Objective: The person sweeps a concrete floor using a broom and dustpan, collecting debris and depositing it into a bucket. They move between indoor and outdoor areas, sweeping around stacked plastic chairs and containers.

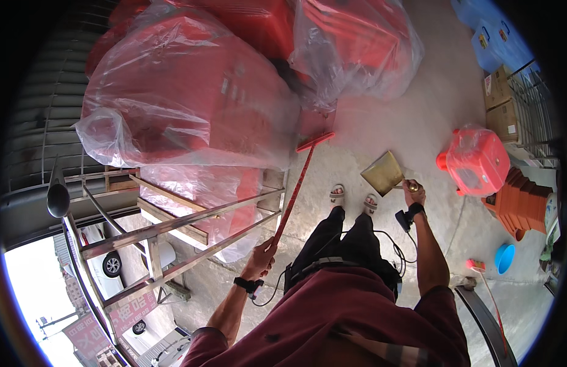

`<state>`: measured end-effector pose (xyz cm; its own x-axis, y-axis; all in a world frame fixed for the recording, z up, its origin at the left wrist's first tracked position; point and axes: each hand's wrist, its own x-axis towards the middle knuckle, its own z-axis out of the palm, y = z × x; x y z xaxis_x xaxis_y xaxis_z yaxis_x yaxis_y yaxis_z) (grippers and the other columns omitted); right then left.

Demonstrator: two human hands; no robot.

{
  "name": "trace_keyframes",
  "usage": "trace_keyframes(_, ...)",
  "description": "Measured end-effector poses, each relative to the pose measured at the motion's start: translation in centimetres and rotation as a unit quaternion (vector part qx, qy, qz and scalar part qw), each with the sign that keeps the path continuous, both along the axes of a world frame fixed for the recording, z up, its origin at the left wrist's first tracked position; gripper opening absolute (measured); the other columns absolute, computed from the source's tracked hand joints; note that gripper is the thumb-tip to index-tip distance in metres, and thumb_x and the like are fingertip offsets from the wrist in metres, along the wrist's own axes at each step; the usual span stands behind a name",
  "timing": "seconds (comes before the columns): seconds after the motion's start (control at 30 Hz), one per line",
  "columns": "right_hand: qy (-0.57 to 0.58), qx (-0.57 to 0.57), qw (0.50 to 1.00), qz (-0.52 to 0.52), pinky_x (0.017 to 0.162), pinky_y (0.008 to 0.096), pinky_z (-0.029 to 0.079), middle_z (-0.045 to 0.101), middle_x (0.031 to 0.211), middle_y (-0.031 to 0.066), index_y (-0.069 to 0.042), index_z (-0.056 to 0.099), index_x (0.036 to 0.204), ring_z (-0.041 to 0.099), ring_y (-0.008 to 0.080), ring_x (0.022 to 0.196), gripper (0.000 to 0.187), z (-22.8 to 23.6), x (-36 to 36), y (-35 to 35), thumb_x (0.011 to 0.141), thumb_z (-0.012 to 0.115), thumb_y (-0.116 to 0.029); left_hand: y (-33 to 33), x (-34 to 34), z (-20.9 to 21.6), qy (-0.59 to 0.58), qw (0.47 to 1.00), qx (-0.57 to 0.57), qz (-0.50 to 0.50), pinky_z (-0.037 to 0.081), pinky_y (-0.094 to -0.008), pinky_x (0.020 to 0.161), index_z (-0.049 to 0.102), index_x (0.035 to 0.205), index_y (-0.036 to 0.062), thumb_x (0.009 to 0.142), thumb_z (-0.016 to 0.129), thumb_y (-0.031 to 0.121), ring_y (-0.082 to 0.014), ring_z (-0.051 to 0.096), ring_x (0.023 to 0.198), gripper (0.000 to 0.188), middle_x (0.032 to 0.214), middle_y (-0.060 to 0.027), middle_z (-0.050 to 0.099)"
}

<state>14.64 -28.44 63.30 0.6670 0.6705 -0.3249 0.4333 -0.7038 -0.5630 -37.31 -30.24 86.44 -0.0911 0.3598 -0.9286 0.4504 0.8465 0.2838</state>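
Observation:
My left hand (pixel 259 260) is wrapped round the upper part of a broom's long red handle (pixel 294 191). The red broom head (pixel 316 141) rests on the concrete floor ahead, close beside the plastic-wrapped red goods; its bristles are hard to make out. In my right hand (pixel 414 194) is the handle of a brass-coloured dustpan (pixel 382 174), fingers closed round the rounded grip. The pan is just ahead of my sandalled feet, to the right of the broom head. Whether it touches the floor I cannot tell, and no sweepings can be made out in it.
Red goods in clear plastic (pixel 191 92) fill the far left. A metal-and-wood rack (pixel 179 220) stands left of my legs. Rightward are wrapped red stools (pixel 477 160), brown planters (pixel 521 202), a blue basin (pixel 505 258), another broom (pixel 477 265), cardboard boxes (pixel 501 110) and blue bins (pixel 500 43).

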Motion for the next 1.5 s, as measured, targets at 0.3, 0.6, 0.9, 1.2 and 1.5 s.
trace_keyframes(0.3,-0.019,-0.001,0.999,0.034,0.084,0.0475,0.055,0.074,0.099,0.0141,-0.018,0.075,0.098,0.069,0.0405,0.094,0.039,-0.7,0.5,0.2,0.085,0.067,-0.054,3.4,2.0,-8.2,-0.032,0.998,0.038,0.027,0.031,-0.025,0.035,0.042,0.153,0.03,0.103,0.054,0.039,-0.0055,0.037,0.04,0.052,0.059,0.0041,0.046)
trace_keyframes(0.6,-0.035,-0.024,0.997,0.06,0.086,0.0485,0.055,0.074,0.101,0.0147,-0.019,0.074,0.103,0.069,0.04,0.097,0.041,-1.2,2.1,-0.3,0.086,0.065,-0.056,-9.8,0.9,-1.1,-0.028,0.992,-0.037,0.114,0.026,-0.0231,0.036,0.043,0.153,0.0264,0.102,0.056,0.035,-0.0037,0.033,0.042,0.053,0.059,0.0065,0.043)
trace_keyframes(0.9,-0.017,-0.039,0.995,0.086,0.086,0.0496,0.054,0.073,0.103,0.014,-0.018,0.073,0.102,0.069,0.0402,0.098,0.041,-1.2,3.2,0.0,0.087,0.065,-0.056,-6.0,4.9,-3.2,-0.011,0.996,0.028,0.08,0.028,-0.0233,0.034,0.045,0.152,0.0261,0.103,0.054,0.035,-0.0046,0.036,0.041,0.051,0.061,0.0045,0.046)
trace_keyframes(1.2,-0.009,0.0,0.998,0.057,0.083,0.0487,0.055,0.073,0.096,0.0171,-0.015,0.073,0.098,0.069,0.041,0.094,0.043,0.2,3.6,-1.8,0.086,0.068,-0.055,-3.6,5.5,1.1,-0.017,0.999,0.034,0.025,0.028,-0.0228,0.036,0.046,0.15,0.0252,0.103,0.054,0.038,-0.0036,0.037,0.043,0.05,0.062,0.0058,0.046)
trace_keyframes(1.5,0.015,0.056,0.997,0.048,0.08,0.046,0.056,0.074,0.093,0.0164,-0.015,0.073,0.096,0.07,0.0396,0.091,0.034,-0.5,3.8,-3.5,0.087,0.071,-0.048,9.4,8.3,-11.6,0.01,0.989,0.13,-0.067,0.026,-0.0251,0.033,0.055,0.138,0.025,0.105,0.049,0.044,-0.0063,0.035,0.038,0.039,0.053,0.005,0.039)
